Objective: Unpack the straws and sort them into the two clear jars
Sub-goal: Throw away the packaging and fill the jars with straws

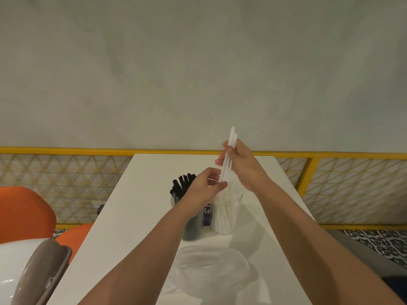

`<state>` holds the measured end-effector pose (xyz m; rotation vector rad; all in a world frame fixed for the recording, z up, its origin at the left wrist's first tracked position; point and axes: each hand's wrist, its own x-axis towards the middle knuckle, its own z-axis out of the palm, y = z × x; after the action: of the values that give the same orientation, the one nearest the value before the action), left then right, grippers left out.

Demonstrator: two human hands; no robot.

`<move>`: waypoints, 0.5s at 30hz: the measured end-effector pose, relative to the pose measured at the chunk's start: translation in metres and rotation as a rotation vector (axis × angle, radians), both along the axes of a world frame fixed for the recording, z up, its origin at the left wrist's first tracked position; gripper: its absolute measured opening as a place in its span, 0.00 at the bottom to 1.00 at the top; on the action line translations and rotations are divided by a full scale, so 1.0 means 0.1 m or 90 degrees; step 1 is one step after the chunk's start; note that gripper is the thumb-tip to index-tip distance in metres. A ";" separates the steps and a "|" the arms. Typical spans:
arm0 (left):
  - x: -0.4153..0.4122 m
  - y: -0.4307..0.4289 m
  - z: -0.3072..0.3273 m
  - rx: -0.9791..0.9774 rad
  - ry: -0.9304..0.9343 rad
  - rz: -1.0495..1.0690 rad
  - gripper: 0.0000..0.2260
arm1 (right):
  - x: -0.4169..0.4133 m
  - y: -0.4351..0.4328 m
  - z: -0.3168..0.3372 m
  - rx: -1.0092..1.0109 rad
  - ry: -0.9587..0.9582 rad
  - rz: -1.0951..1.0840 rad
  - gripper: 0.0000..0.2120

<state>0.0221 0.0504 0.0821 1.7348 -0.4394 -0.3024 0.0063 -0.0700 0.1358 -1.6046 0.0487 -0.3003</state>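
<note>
My right hand [242, 165] grips a small bundle of white straws [229, 155], held nearly upright above the right clear jar [228, 213], which holds several white straws. My left hand [207, 186] pinches the lower end of the same bundle, just over that jar's mouth. The left clear jar [191, 227] stands beside it with several black straws [181, 186] sticking out; my left wrist hides part of it. Both jars stand on the white table [136, 205].
A crumpled clear plastic bag [211, 267] lies on the table near me. A purple label [207, 213] shows between the jars. Orange chairs [24, 212] and a white and grey object [33, 271] are at the left. A yellow lattice railing [66, 177] runs behind the table.
</note>
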 end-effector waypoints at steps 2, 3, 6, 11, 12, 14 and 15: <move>0.04 0.00 -0.04 0.039 -0.017 0.036 0.14 | 0.02 -0.12 -0.03 -0.057 -0.030 -0.054 0.08; 0.05 0.00 -0.07 0.060 -0.033 0.043 0.17 | 0.03 -0.15 -0.07 -0.078 -0.042 -0.074 0.08; 0.06 -0.02 -0.16 0.105 -0.070 0.031 0.21 | 0.07 -0.25 -0.20 -0.130 -0.079 -0.141 0.08; 0.06 -0.07 -0.25 0.164 -0.079 0.004 0.24 | 0.13 -0.31 -0.31 -0.166 -0.109 -0.219 0.11; 0.06 -0.08 -0.26 0.169 -0.079 0.005 0.24 | 0.13 -0.31 -0.35 -0.166 -0.100 -0.224 0.12; 0.06 -0.08 -0.28 0.174 -0.081 0.005 0.24 | 0.12 -0.29 -0.47 -0.165 -0.078 -0.217 0.12; 0.06 -0.08 -0.29 0.175 -0.080 0.005 0.24 | 0.11 -0.28 -0.54 -0.170 -0.063 -0.210 0.12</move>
<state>0.0281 0.0420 0.0530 2.0319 -0.5007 -0.2581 0.0177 -0.0979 0.0815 -1.8440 0.2052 -0.6646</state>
